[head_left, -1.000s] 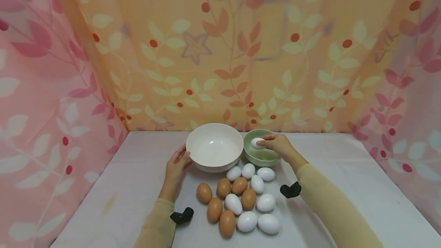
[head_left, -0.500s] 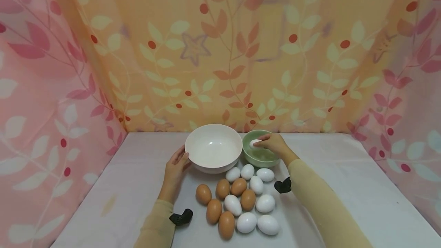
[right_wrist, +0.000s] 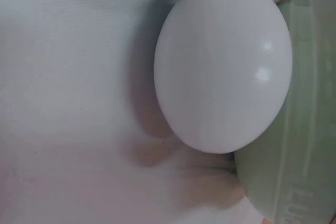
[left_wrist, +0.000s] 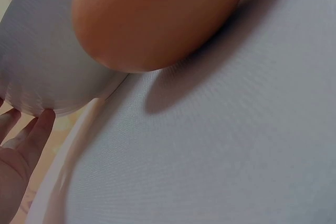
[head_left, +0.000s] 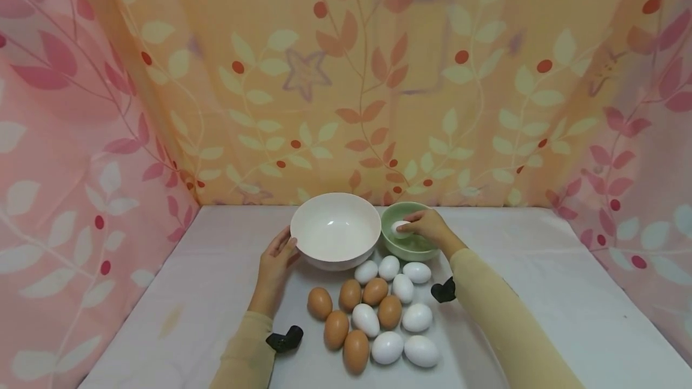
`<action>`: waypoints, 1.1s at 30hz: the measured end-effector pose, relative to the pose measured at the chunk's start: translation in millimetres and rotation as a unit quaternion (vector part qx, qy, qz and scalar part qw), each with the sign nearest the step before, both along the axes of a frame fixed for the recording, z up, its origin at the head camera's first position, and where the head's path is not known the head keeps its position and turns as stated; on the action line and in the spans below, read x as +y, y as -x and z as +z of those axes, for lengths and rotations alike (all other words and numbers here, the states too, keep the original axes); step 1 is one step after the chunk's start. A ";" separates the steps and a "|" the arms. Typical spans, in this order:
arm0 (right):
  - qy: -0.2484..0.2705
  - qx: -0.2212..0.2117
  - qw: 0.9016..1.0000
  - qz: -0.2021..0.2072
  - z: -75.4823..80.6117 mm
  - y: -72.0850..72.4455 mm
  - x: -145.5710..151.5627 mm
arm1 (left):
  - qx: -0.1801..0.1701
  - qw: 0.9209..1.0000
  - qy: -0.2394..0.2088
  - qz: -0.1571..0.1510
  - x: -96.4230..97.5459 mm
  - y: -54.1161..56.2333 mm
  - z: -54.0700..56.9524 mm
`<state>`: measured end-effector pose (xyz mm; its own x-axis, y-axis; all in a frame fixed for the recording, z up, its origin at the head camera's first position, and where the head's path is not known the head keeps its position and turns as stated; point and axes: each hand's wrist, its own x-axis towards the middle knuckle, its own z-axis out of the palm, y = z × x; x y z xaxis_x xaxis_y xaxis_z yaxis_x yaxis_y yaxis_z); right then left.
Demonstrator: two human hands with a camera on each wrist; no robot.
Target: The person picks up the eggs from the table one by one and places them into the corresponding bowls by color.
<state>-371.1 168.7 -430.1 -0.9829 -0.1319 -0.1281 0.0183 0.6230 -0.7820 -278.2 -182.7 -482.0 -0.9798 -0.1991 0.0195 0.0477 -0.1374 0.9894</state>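
My right hand point(head_left: 430, 228) pinches a white egg point(head_left: 398, 229) between thumb and fingers, inside the green bowl point(head_left: 411, 255). At the left, my left hand point(head_left: 276, 263) rests its fingertips against the outer side of the large white bowl point(head_left: 336, 236); in the left wrist view its fingers point(left_wrist: 35, 135) lie nearly straight on the bowl's wall point(left_wrist: 42, 61). Close to that camera is a brown egg point(left_wrist: 157, 19). The right wrist view shows a white egg point(right_wrist: 223, 66) overlapping the green bowl's wall point(right_wrist: 315, 114), with the held egg and most of the hand out of view.
Several brown eggs point(head_left: 355, 351) and several white eggs point(head_left: 421, 351) lie loose on the white-covered table point(head_left: 178, 269) in front of the bowls. The bowls stand side by side near a floral cloth backdrop point(head_left: 346, 113). Black wrist mounts point(head_left: 285, 339) stick out from both sleeves.
My right hand has moved slightly left and lower with the white egg, deeper into the green bowl. My left hand stays against the white bowl.
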 end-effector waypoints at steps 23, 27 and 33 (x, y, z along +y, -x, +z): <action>-0.053 0.019 0.998 0.010 -2.6 2.6 -3.5 | -0.003 1.000 0.004 0.001 -0.8 0.1 0.1; -0.053 0.014 0.998 0.006 -4.4 3.3 -2.6 | -0.005 1.000 0.011 0.000 -0.2 0.4 0.0; -0.058 0.015 0.998 0.003 -5.9 3.3 -2.3 | -0.009 1.000 0.013 -0.003 0.2 0.6 0.1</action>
<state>-374.4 166.5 -436.0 -0.9858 -0.1247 -0.1127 -0.0093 0.7100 -0.7041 -278.8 -182.5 -481.9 -0.9810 -0.1937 0.0077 0.0298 -0.1114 0.9933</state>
